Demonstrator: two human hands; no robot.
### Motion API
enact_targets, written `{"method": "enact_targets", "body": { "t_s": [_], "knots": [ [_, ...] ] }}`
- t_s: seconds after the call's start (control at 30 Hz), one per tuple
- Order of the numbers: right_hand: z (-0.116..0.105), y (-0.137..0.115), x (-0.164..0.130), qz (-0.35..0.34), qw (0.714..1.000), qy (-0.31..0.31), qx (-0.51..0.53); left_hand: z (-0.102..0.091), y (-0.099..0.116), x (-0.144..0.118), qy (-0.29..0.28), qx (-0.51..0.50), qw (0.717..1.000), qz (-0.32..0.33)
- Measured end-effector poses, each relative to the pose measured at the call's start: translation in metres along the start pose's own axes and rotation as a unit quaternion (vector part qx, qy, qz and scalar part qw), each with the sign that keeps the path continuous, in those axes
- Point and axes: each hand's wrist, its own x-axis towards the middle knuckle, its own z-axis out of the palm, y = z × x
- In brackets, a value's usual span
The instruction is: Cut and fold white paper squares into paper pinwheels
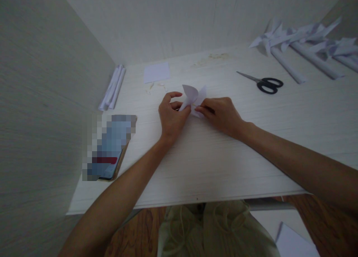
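Observation:
A white paper pinwheel (pixel 190 93) with curled blades is held just above the middle of the table. My left hand (pixel 173 117) pinches it between thumb and fingers at its left side, the other fingers curved behind it. At the pinwheel's right side, my right hand (pixel 220 113) has its thumb and fingertips pressed together close to the centre. A thin pale sliver shows by those fingertips, too small to name, and the blades partly cover the spot. Beyond my left hand lie small yellowish bits (pixel 161 85) and a white paper sheet (pixel 156 72).
Scissors with black handles (pixel 270 85) lie to the right. Finished pinwheels (pixel 293 37) on rolled-paper sticks (pixel 288 65) rest at the far right. Paper rolls (pixel 113 87) and a phone (pixel 112 147) are at the left. Walls (pixel 179 22) enclose the table's back and left.

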Motion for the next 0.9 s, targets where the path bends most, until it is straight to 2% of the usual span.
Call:
{"method": "enact_targets", "body": {
  "t_s": [0.2, 0.37, 0.63, 0.9],
  "knots": [
    [-0.0052, -0.0082, 0.0016, 0.053, 0.991, -0.057, -0.108, 0.0008, 0.0021, -0.0022, -0.011, -0.002, 1.000, 0.009],
    [-0.0065, -0.0112, 0.0025, 0.040, 0.990, -0.081, -0.108, 0.0010, 0.0028, -0.0025, -0.009, -0.004, 1.000, 0.008],
    [-0.0027, -0.0036, -0.0002, -0.010, 0.999, -0.024, -0.046, -0.0007, 0.0028, -0.0011, -0.006, -0.006, 1.000, -0.003],
    [-0.0046, -0.0069, 0.0007, 0.054, 0.996, -0.020, -0.067, 0.0001, 0.0028, -0.0022, -0.014, -0.004, 1.000, 0.005]
  ]
}}
